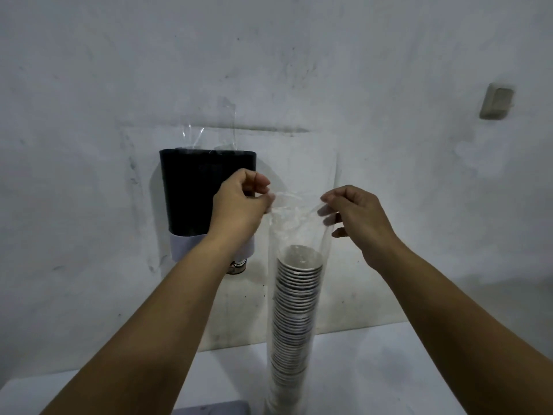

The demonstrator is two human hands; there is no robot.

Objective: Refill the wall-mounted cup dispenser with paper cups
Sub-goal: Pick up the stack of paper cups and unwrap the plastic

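A tall stack of paper cups (294, 313) stands upright on the white table inside a clear plastic sleeve (294, 223). My left hand (242, 205) pinches the left edge of the sleeve's open top. My right hand (356, 217) pinches the right edge, and the mouth is stretched between them above the top cup. The black cup dispenser (191, 190) hangs on the wall behind my left hand, with a white lower band and one cup (237, 266) poking out below. Clear plastic (209, 136) sticks out of its top.
The white table (374, 363) runs along the bottom against the pale wall. A small beige fitting (496, 104) is fixed to the wall at the upper right. A grey object (212, 408) shows at the bottom edge.
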